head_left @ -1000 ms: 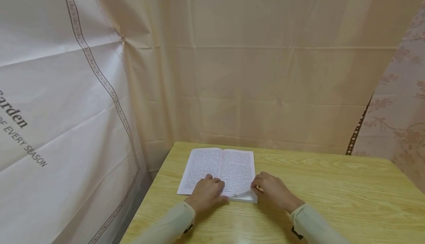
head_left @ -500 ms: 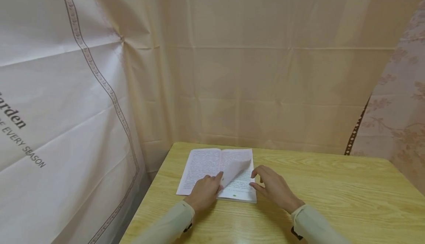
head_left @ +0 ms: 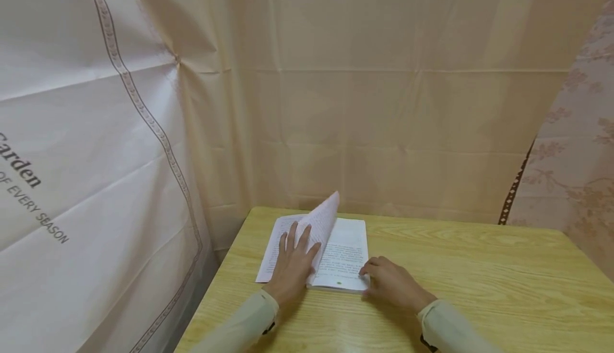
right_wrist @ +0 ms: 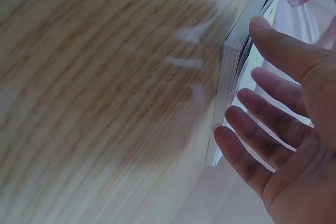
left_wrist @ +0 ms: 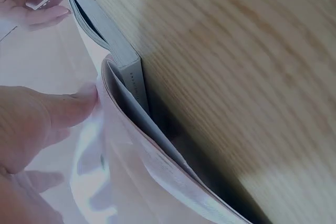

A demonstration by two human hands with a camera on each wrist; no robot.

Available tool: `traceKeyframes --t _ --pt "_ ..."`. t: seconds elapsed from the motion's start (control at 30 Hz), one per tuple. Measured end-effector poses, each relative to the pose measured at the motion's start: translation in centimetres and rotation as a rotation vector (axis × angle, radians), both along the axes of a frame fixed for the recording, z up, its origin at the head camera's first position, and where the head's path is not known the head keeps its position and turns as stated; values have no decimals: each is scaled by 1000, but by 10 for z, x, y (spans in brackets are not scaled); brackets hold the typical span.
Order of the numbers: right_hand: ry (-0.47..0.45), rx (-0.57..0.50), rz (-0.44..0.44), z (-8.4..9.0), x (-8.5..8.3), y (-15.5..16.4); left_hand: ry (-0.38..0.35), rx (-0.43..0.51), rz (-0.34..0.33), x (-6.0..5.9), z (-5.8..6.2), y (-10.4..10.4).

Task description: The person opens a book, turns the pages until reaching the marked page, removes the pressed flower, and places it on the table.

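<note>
A thick paperback book [head_left: 342, 259] lies spread on the table, printed text on both sides. One leaf [head_left: 327, 217] stands lifted near the fold and leans left, its top corner raised. My left hand [head_left: 290, 267] presses flat on this leaf and the left page, fingers spread. In the left wrist view its thumb [left_wrist: 63, 109] lies by the fold, above the spine's lower end [left_wrist: 137, 82]. At the lower right corner is my right hand [head_left: 393, 283]. The right wrist view shows its fingers [right_wrist: 273, 124] loosely bent alongside the page block [right_wrist: 228, 77], thumb near the corner.
The yellow wood-grain table [head_left: 460, 278] extends well to the right of the book. Behind it hangs a beige curtain [head_left: 384, 129]. A white printed cloth [head_left: 96, 182] drapes down the left side, and a floral cloth [head_left: 571, 171] hangs at the right.
The right hand has let go of the leaf's lower corner. The leaf has swung left across the fold, and the left hand has spread its fingers over it. Another printed right page now shows.
</note>
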State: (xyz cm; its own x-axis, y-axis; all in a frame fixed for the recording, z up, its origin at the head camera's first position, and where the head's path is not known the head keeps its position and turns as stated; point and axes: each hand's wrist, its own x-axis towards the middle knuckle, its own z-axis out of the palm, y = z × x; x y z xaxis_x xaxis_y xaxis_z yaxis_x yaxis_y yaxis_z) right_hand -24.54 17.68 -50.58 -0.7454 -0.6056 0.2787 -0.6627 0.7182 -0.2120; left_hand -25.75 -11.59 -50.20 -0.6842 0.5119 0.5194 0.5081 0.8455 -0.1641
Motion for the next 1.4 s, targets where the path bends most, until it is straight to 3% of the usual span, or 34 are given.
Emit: traceKeyframes --t 0.17,0.63,1.07,1.4 --pt "-43 26 -10 0 -2 0 -81 -17 -23 3 0 -4" --pt "-34 37 21 3 -6 2 -326 -8 -93 1 0 -7" --pt "-37 -20 98 6 -8 6 -406 25 -162 -1 -2 -11" --pt "8 2 64 10 -7 4 -367 -69 -67 6 -8 3"
